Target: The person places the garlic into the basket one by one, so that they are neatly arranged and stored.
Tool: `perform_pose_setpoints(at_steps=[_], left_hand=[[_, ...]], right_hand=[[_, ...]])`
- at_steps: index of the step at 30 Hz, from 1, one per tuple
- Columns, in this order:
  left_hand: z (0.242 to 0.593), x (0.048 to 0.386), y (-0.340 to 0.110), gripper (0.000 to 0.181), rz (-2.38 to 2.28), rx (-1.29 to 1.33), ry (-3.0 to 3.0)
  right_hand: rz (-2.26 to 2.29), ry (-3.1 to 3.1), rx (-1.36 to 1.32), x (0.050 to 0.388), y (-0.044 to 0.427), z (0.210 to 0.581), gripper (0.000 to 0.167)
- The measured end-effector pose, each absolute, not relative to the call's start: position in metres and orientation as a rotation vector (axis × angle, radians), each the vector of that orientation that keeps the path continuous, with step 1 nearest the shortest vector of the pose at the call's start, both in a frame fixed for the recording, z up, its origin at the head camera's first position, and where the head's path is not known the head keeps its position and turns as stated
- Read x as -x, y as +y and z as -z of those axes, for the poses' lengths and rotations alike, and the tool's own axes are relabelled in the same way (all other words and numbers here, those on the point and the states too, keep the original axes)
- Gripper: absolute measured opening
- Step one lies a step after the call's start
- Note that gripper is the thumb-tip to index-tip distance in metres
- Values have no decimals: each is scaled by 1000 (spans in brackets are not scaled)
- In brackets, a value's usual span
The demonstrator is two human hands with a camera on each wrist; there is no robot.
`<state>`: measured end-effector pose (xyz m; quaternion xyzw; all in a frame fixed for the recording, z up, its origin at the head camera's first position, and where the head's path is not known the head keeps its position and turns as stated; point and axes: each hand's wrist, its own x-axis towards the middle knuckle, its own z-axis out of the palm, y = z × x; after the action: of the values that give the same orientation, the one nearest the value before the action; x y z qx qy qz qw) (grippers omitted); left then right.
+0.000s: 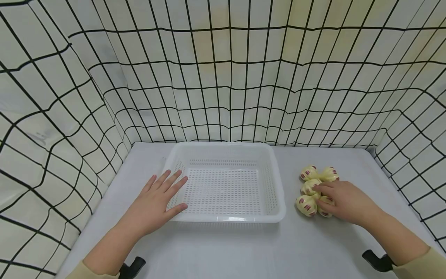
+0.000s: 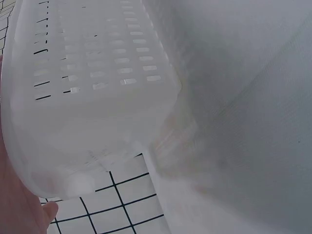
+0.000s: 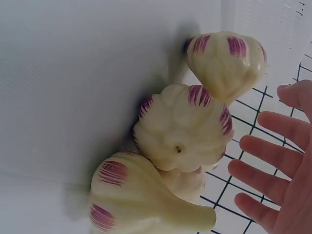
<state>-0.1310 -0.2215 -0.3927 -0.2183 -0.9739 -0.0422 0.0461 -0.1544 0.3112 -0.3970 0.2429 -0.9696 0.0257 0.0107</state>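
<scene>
In the head view a white perforated basket [image 1: 223,220] stands mid-table. My left hand [image 1: 153,205] lies at its left side with fingers spread over the rim; in the left wrist view part of that hand [image 2: 19,195] shows beside the basket wall [image 2: 97,122]. Right of the basket is a cluster of several cream garlic bulbs with purple streaks [image 1: 306,205]. My right hand [image 1: 348,201] is over the cluster's right side. The right wrist view shows its fingers extended [image 3: 273,151] beside the bulbs [image 3: 183,129]; whether they touch cannot be told.
A white table [image 1: 244,252] carries the basket and bulbs. White walls with black grid netting [image 1: 230,77] surround its back and sides. Two black curved objects [image 1: 378,261] show near the sleeves.
</scene>
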Motion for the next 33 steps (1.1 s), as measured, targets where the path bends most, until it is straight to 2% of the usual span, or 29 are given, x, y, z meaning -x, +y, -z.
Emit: perform_pose_setpoints(at_steps=[8,17,33], left_hand=[[394,129,-220,79,185,672,-2990],[394,129,-221,78,201,677,-2992],[397,130,-221,77,210,675,-2993]], right_hand=[[-95,-3060,-758,156,313,405,31],[-95,-3065,-797,157,314,413,30],[-133,-3127,-718,159,316,417,32]])
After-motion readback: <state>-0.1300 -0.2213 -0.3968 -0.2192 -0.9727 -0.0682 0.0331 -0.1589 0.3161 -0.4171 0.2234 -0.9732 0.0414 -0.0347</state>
